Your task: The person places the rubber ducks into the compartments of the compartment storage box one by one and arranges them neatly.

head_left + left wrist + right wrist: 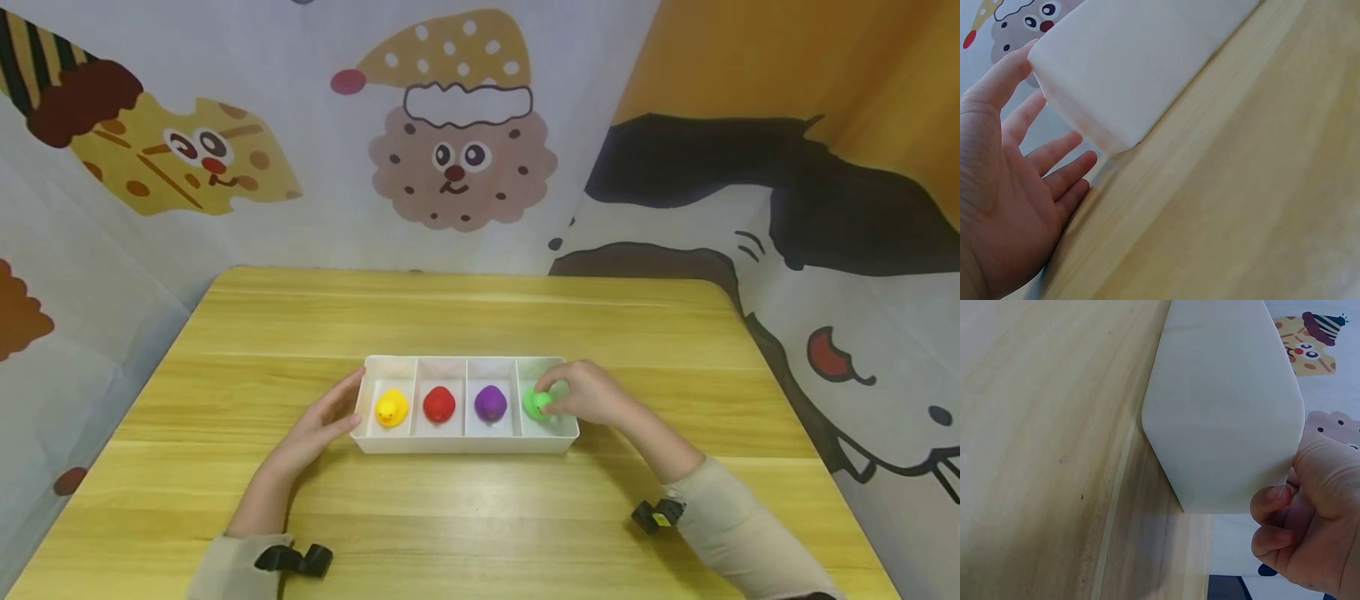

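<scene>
A white box (465, 445) with a row of compartments stands on the table. Its compartments hold, from left to right, a yellow rubber duck (391, 408), a red rubber duck (439, 405), a purple rubber duck (491, 403) and a green rubber duck (537, 403). My right hand (588, 396) reaches over the right end and pinches the green duck between thumb and finger. In the right wrist view, the box wall hides that duck, and other fingers curl outside the wall. At the left end, my left hand (1016, 187) touches the rim, its fingers extended and spread beside the wall.
The wooden table (480, 517) spreads out around the box. Behind it hangs a white cloth (315, 242) printed with cartoon figures. Black wrist cameras (296, 560) sit at both sleeves.
</scene>
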A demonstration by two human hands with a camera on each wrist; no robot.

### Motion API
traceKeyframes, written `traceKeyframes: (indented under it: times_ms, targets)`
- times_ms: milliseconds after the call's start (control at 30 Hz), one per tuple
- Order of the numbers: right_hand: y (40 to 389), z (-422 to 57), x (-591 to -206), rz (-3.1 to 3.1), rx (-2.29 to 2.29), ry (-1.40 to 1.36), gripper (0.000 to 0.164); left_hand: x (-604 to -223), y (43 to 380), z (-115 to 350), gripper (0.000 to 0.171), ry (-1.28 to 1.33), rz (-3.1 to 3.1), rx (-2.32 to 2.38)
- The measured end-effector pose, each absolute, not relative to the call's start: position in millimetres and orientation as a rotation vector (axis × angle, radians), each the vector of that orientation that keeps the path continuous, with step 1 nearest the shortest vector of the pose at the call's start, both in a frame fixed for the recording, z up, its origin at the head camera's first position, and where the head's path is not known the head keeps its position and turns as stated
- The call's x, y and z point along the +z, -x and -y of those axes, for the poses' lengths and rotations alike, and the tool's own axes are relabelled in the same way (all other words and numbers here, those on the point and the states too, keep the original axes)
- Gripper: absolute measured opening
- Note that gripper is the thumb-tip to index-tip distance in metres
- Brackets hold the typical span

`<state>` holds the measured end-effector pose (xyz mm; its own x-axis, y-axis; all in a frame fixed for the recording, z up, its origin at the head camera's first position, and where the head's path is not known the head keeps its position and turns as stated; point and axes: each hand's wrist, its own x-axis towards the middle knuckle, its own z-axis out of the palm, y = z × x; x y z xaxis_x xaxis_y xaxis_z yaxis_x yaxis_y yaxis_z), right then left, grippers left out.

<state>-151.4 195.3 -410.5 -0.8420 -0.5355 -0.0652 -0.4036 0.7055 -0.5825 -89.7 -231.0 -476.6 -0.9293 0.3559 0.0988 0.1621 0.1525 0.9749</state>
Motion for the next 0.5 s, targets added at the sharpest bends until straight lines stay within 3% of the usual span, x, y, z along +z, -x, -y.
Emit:
traceKeyframes:
  times_ms: [500]
  targets:
    - [148.7, -207.3, -402.5, -2.756, -0.952, 0.805, 0.029, -469.0, 88.4, 228.7, 0.060, -0.462, -2.261, 1.897]
